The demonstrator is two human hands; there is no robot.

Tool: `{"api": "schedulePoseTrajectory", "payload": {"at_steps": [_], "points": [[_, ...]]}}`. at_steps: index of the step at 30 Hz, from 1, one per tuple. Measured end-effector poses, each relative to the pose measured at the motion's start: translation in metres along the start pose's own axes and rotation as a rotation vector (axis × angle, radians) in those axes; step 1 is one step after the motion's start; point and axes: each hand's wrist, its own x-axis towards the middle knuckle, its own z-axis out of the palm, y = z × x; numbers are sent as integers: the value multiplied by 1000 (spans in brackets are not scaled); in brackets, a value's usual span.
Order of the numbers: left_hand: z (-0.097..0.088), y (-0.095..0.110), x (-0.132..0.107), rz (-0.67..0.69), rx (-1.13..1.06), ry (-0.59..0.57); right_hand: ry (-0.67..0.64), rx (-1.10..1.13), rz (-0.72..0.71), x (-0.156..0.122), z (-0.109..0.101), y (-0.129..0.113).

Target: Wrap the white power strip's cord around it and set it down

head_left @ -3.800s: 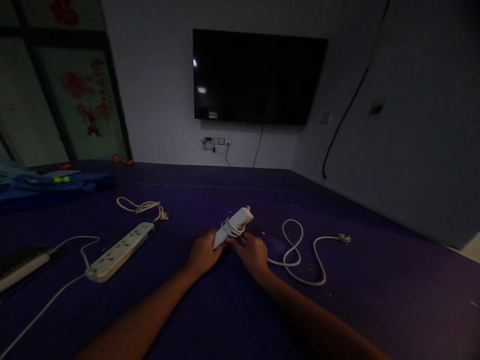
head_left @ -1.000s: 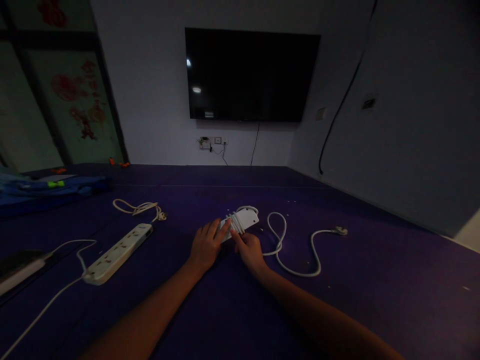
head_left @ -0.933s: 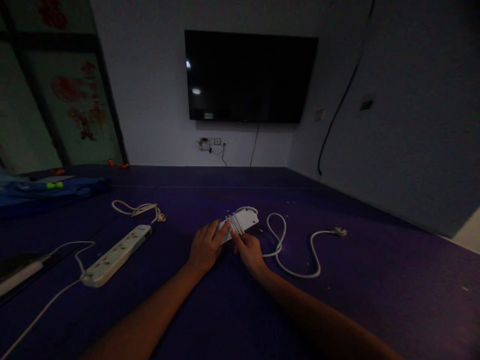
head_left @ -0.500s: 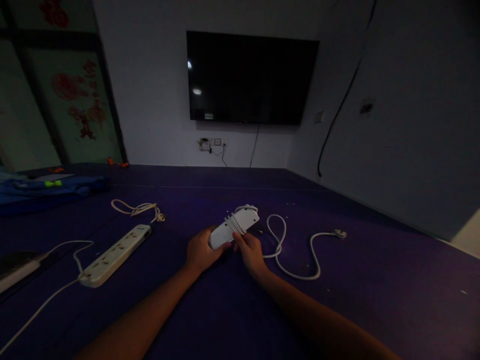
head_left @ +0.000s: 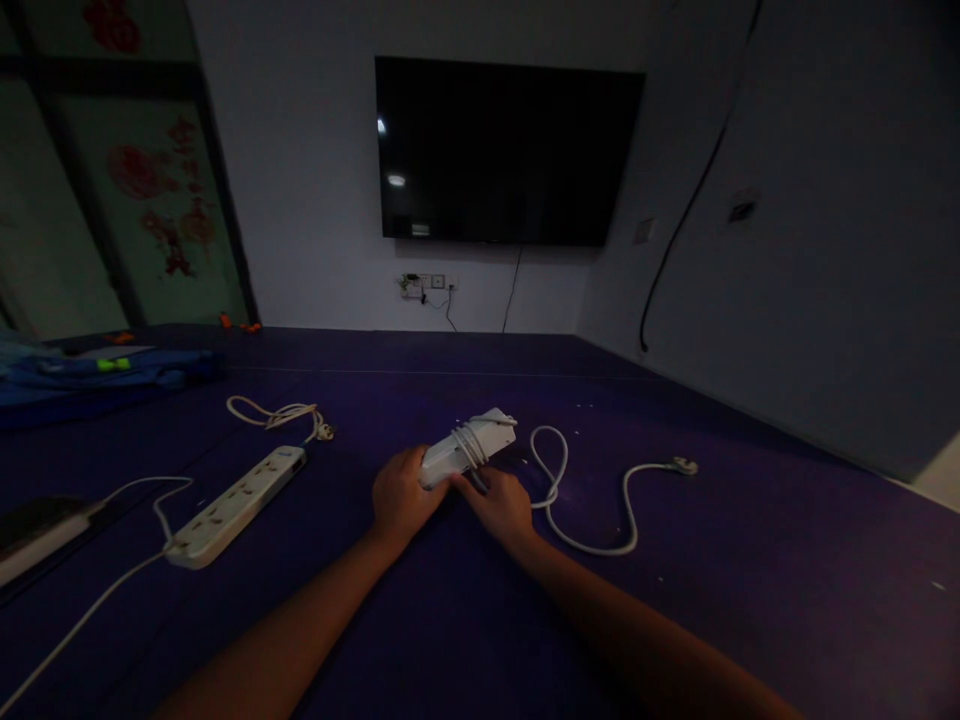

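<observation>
A white power strip (head_left: 469, 448) is held just above the purple floor mat (head_left: 480, 620), with several turns of its white cord wound round its middle. My left hand (head_left: 401, 498) is closed round the strip's near end. Just right of it, my right hand (head_left: 502, 505) pinches the cord under the strip. The loose rest of the cord (head_left: 592, 500) snakes off to the right and ends in a plug (head_left: 684, 465).
A second white power strip (head_left: 236, 505) lies to the left, its cord trailing toward me. A small coiled cable (head_left: 281, 415) sits behind it. Blue fabric (head_left: 97, 375) is at far left. A wall-mounted TV (head_left: 510, 150) and wall sockets (head_left: 429, 284) face me.
The strip has been turned in my hands while more cord went round it. The loose cord on the mat has grown shorter and shifted left. My left hand went from flat on the strip to gripping it.
</observation>
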Motion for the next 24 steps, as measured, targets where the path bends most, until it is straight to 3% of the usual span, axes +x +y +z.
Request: {"api": "schedulePoseTrajectory", "payload": {"at_steps": [6, 12, 17, 24], "points": [[0, -3, 3, 24, 77, 47, 23, -37, -46, 0, 1, -1], [-2, -5, 5, 144, 178, 58, 50, 13, -55, 0, 0, -2], [-5, -6, 4, 232, 214, 17, 46, 77, -38, -2, -5, -6], [-1, -3, 1, 244, 233, -21, -3, 123, 11, -2, -6, -5]]}}
